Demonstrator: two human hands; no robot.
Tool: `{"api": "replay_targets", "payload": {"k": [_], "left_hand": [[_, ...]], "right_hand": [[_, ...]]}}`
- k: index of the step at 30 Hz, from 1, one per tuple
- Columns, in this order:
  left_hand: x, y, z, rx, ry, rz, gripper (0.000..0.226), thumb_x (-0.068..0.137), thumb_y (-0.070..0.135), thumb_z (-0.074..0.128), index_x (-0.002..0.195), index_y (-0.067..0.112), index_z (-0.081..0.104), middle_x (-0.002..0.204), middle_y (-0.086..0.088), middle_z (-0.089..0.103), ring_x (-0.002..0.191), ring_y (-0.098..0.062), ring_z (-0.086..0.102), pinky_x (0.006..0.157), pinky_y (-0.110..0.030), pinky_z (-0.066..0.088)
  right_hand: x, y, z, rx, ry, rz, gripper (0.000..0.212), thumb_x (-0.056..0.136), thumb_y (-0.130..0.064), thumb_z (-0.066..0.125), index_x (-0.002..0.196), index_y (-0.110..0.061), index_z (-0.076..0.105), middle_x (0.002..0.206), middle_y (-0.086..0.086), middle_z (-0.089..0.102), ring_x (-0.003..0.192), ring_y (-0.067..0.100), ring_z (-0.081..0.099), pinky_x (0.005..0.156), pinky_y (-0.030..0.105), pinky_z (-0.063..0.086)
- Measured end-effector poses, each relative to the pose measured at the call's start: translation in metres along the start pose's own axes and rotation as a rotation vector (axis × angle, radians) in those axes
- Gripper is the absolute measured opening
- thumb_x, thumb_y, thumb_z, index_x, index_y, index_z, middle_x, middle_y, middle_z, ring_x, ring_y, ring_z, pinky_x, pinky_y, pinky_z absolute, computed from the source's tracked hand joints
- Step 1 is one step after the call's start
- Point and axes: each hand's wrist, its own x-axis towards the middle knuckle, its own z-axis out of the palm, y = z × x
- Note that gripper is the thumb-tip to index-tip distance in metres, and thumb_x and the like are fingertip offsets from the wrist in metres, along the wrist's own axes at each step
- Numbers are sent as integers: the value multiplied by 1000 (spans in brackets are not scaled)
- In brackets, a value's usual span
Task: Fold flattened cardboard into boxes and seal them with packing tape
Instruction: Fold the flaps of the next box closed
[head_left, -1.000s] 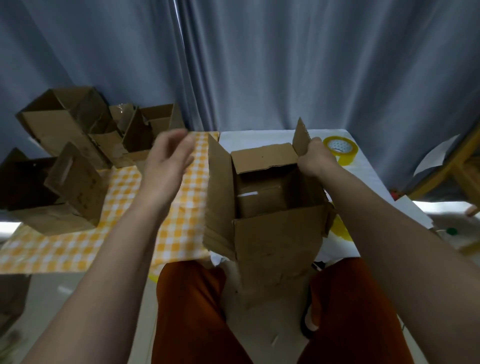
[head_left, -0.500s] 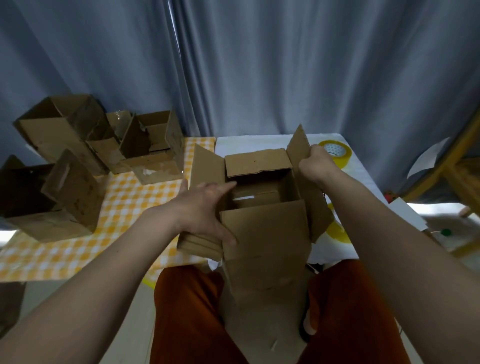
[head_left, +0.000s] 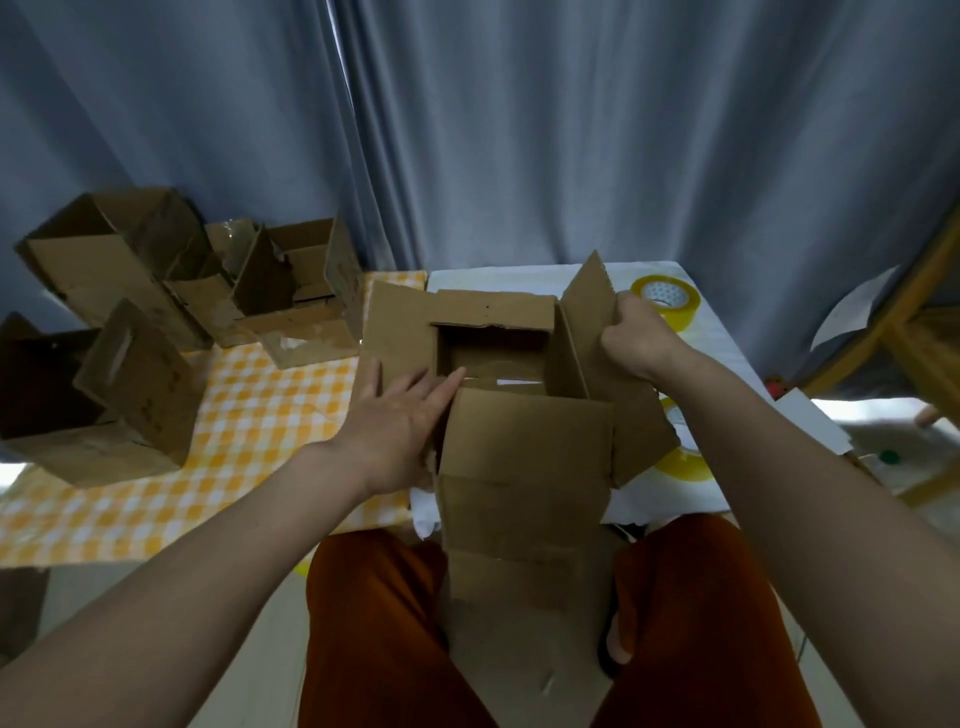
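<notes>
A brown cardboard box (head_left: 524, 457) stands open-topped at the table's near edge, above my lap, its four flaps spread outward. My left hand (head_left: 400, 415) lies flat with straight fingers on the box's left flap, pressing it down and outward. My right hand (head_left: 631, 340) grips the upright right flap near its top edge. A yellow roll of packing tape (head_left: 667, 301) sits on the white table just behind my right hand. A second yellow tape roll (head_left: 683, 457) lies partly hidden under the box's right flap.
Several folded, open cardboard boxes (head_left: 156, 322) crowd the yellow checked cloth (head_left: 260, 415) at the left. A grey curtain (head_left: 519, 130) hangs behind the table. A wooden frame (head_left: 893, 332) with white paper stands at the right. My legs in rust-red trousers are below the table edge.
My left hand moved from the air to the box and now flattens the left flap outward. The box has tipped so that its opening faces up more. My right hand kept its grip.
</notes>
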Motion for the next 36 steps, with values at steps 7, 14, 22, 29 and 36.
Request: {"api": "replay_targets", "payload": {"k": [7, 14, 22, 29, 36], "left_hand": [[-15, -1, -2, -344, -40, -86, 118, 72, 75, 58, 150, 33, -20, 162, 1, 10, 148, -16, -3, 117, -45, -16], [-13, 21, 21, -95, 176, -147, 79, 91, 68, 32, 151, 36, -8, 151, 8, 35, 146, -16, 15, 116, -61, -3], [-19, 23, 21, 49, 214, -319, 88, 80, 83, 28, 152, 35, 11, 161, -11, -8, 147, -36, -11, 114, -63, -3], [-34, 10, 2, -375, 311, -366, 110, 67, 55, 79, 151, 34, 11, 160, -9, -8, 145, -34, 18, 111, -41, 33], [-40, 33, 20, -1150, 722, -268, 95, 86, 10, 68, 153, 28, 3, 140, 20, 40, 116, 8, 52, 100, -33, 49]], "right_hand": [[3, -1, -1, -79, 16, -70, 62, 90, 1, 43, 146, -12, 21, 124, 15, 53, 111, 33, 53, 85, 37, 46], [9, -15, 4, -383, 54, -149, 64, 90, -3, 45, 147, -16, 21, 130, 20, 50, 114, 37, 50, 83, 41, 43], [-72, -4, 19, -1413, -14, -524, 59, 94, -57, 32, 134, -16, 47, 150, 16, 31, 142, 37, 16, 116, 55, -2], [-81, -7, 26, -1645, -166, -444, 69, 88, -69, 32, 135, -21, 45, 139, 16, 46, 134, 38, 32, 111, 61, -11], [-31, -19, 23, -1141, -313, -409, 123, 62, -62, 76, 152, -26, 1, 158, 12, -8, 145, 34, -5, 116, 55, 10]]}}
